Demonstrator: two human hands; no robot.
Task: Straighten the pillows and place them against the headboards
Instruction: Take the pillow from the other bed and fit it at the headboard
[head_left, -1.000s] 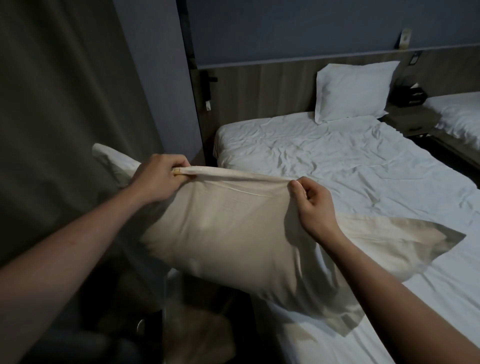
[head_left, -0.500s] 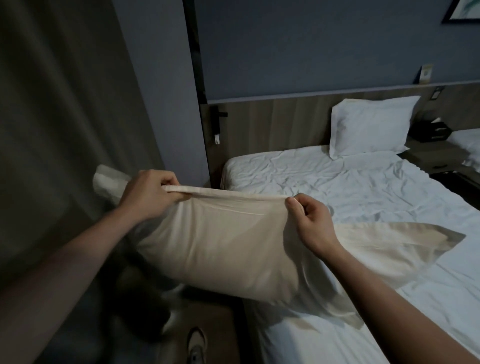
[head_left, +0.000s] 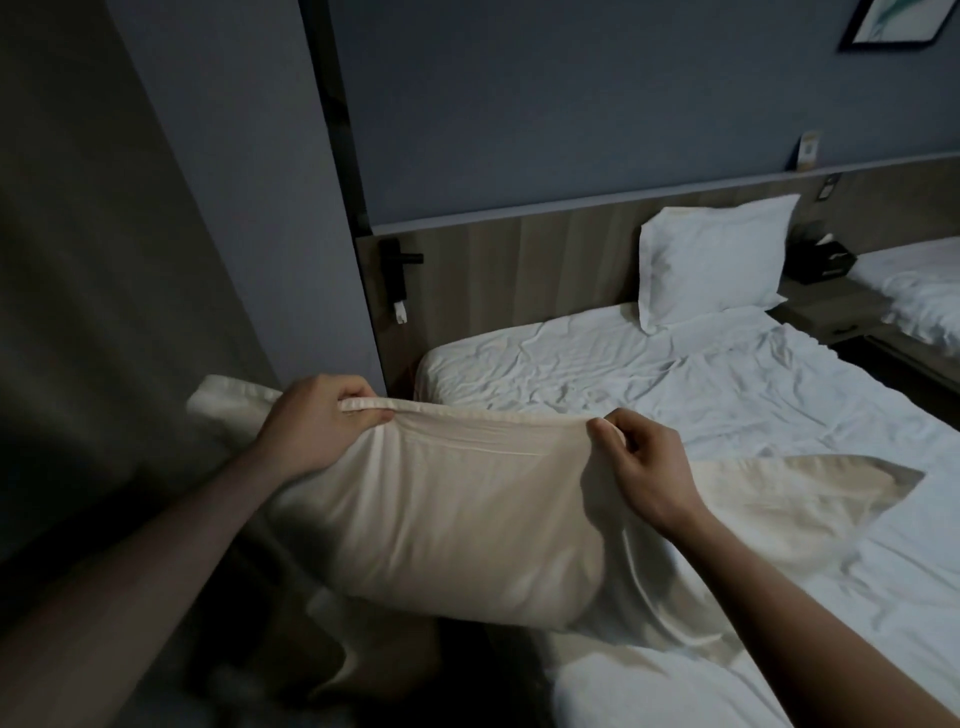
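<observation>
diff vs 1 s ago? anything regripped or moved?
No regrip: left hand and right hand grip the pillow's top edge as before, held over the bed edge. Only the view tilted up, so the headboard and far pillow sit lower in frame. Far pillow stays against the headboard.

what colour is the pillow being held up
Cream, off-white pillow, warmer than the white bedsheet; head view.

Bed (head_left: 727, 395) with rumpled white sheet, filling right half of frame. White pillow (head_left: 714, 262) upper right, propped on mattress against wooden headboard (head_left: 519, 265). Cream pillowcase flap (head_left: 810, 499) draped flat on sheet, centre right. Second bed (head_left: 919, 291) at far right edge.
</observation>
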